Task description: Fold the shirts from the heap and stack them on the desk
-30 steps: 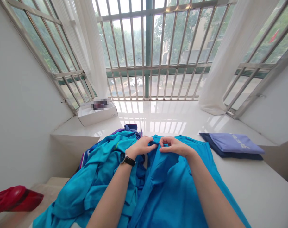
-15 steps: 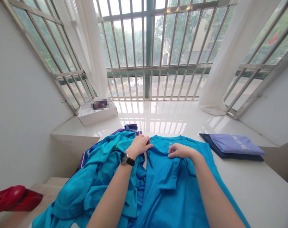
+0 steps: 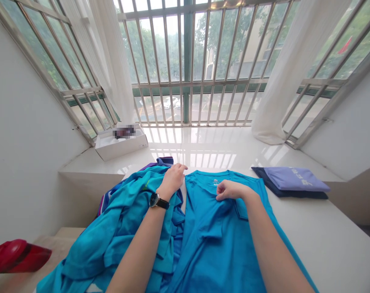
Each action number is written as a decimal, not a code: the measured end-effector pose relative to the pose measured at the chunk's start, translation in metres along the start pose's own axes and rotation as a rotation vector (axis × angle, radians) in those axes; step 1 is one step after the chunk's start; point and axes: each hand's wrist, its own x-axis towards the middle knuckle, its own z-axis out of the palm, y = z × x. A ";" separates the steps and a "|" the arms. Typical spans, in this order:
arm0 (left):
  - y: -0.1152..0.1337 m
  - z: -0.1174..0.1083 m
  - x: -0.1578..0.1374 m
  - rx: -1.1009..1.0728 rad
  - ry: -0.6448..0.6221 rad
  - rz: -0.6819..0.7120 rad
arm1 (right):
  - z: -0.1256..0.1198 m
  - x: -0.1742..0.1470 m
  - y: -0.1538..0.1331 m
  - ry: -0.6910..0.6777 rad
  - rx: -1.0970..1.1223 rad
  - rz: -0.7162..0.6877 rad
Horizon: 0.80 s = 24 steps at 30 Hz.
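A blue T-shirt lies spread on the white surface with its collar toward the window. Its left side is folded inward, and a sleeve lies across the front. My right hand is closed in a pinch on the shirt's fabric below the small chest print. My left hand, with a black-strapped watch at the wrist, hovers by the shirt's left shoulder corner. Its fingers are stretched out and hold nothing. Just beneath it is a heap of crumpled teal clothes, with purple and striped garments showing at its back edge.
Folded lavender and navy garments are stacked at right. A white box with a blurred item stands on the window ledge at left. A red cap is at lower left. Metal bars and pale curtains line the window.
My left hand has come off the shirt's shoulder edge, moving slightly up and left, fingers straightening. My right hand stays on the fabric. The view has shifted a little.
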 end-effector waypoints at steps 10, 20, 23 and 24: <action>0.024 0.013 0.000 0.019 -0.180 0.072 | -0.003 0.000 0.008 -0.038 0.057 0.010; 0.027 0.029 0.001 0.167 -0.286 0.000 | -0.008 -0.014 0.003 -0.049 0.187 -0.074; 0.025 0.025 0.003 0.165 -0.216 -0.035 | -0.006 -0.013 0.004 0.011 0.290 -0.065; 0.024 0.024 0.003 0.159 -0.186 -0.046 | -0.005 -0.011 0.004 0.027 0.304 -0.055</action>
